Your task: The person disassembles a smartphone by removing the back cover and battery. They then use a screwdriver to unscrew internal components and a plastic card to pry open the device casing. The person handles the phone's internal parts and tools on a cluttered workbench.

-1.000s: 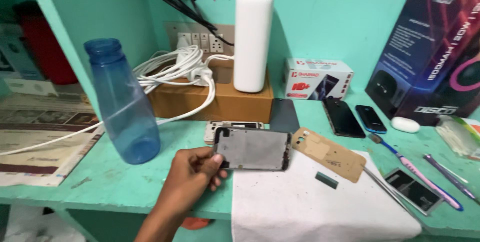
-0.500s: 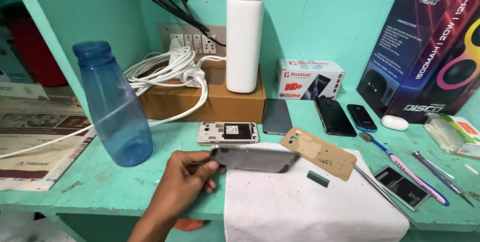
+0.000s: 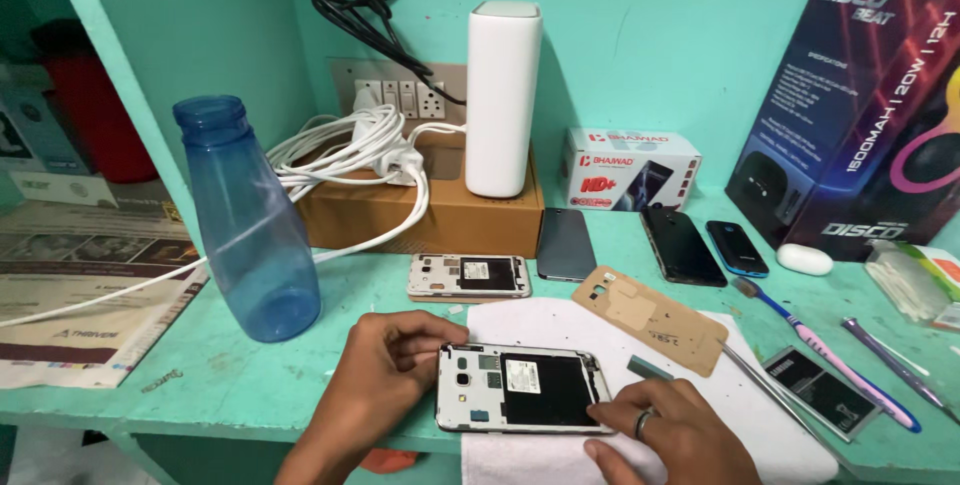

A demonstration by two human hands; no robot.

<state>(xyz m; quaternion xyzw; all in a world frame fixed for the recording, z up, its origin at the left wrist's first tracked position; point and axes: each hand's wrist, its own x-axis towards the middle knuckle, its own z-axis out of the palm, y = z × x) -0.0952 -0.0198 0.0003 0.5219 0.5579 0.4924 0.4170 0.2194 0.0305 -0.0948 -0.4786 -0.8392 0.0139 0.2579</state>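
Both hands are closed on an opened phone [image 3: 520, 388] with its back cover off, laid flat on a white cloth [image 3: 560, 330] at the front of the green surface [image 3: 250, 385]: its left edge is gripped by the left hand [image 3: 385, 370], its lower right corner is pinched by the right hand [image 3: 670, 430]. A blue bottle [image 3: 245, 225] is seen at far left, a second opened phone [image 3: 468, 276] just behind, a tan back cover [image 3: 650, 317] to the right.

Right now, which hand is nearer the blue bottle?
Left. The left hand holds the open phone's left edge, just right of the blue bottle; the right hand is at the phone's far corner.
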